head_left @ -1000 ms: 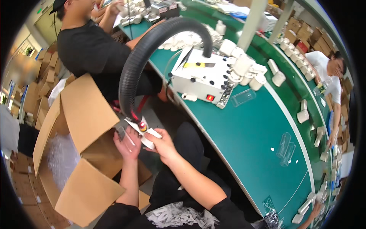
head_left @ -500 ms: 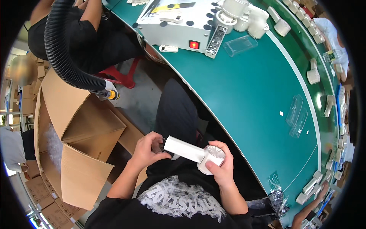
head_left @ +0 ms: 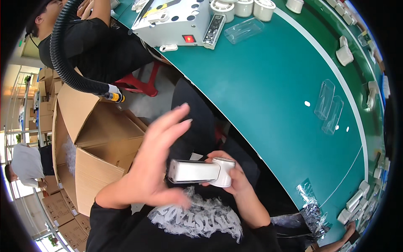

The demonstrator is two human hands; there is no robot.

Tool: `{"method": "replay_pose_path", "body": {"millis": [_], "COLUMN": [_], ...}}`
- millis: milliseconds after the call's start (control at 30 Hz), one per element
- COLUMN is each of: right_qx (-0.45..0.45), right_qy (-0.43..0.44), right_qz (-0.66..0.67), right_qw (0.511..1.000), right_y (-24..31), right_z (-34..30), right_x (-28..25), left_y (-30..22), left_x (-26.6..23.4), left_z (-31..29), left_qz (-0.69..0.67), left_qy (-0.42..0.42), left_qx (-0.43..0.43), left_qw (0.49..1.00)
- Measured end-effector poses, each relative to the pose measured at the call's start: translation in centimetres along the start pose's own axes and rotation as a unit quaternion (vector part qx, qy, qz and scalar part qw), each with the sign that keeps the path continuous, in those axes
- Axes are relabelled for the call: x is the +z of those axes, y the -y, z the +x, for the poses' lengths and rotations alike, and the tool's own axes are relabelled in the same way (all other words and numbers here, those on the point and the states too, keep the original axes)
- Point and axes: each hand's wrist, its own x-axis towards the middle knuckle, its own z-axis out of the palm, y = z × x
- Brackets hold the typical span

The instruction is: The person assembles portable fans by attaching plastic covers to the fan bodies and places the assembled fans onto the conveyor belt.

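Note:
A white handheld fan [head_left: 222,172] with a round head and a straight handle lies level over my lap. My right hand [head_left: 240,179] is wrapped round its head. Around the handle there appears to be a clear plastic cover [head_left: 171,171], with shiny, darker edges at its end. My left hand [head_left: 147,168], somewhat blurred, is raised beside that end with its fingers spread and holds nothing. Similar clear covers [head_left: 325,101] lie on the green table [head_left: 260,84] to the right, near small white oval pieces [head_left: 307,103].
An open cardboard box [head_left: 98,168] with clear wrap inside stands at left, below a black corrugated hose [head_left: 63,63]. A grey box with a red lit switch [head_left: 189,38] and white round parts [head_left: 264,9] are at the far side. A co-worker [head_left: 84,42] sits far left.
My left hand has opened and lifted away from the handle's end. The clear cover now sits around the handle. The fan has turned in my right hand, and the view has shifted.

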Motion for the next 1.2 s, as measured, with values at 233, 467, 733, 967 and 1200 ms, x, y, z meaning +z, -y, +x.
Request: {"method": "replay_pose_path", "body": {"millis": [233, 467, 733, 967, 1200], "right_qx": [-0.427, -0.196, -0.291, -0.288, -0.567], "right_qy": [0.134, -0.032, -0.119, -0.011, -0.469], "right_qz": [-0.867, -0.679, -0.671, -0.813, -0.655], "right_qw": [0.218, 0.707, 0.671, 0.505, 0.171], "right_y": [5.2, 3.0, -1.4, 8.1, 32.5], "right_z": [-4.5, -7.8, -9.8, -11.8, -17.7], "right_x": [7.3, 3.7, 1.5, 14.0, 17.3], "left_y": [2.0, -0.5, 0.2, -1.5, 12.7], "left_x": [6.3, 6.9, 9.5, 6.0, 4.1], "left_z": [-2.7, -1.4, -0.3, 5.5, -10.4], "left_qz": [-0.299, -0.29, -0.271, -0.342, -0.332], "left_qy": [-0.103, 0.485, 0.576, 0.321, -0.417], "left_qx": [0.096, -0.265, -0.242, 0.003, -0.461], "left_qw": [0.944, 0.781, 0.732, 0.883, 0.71]}}
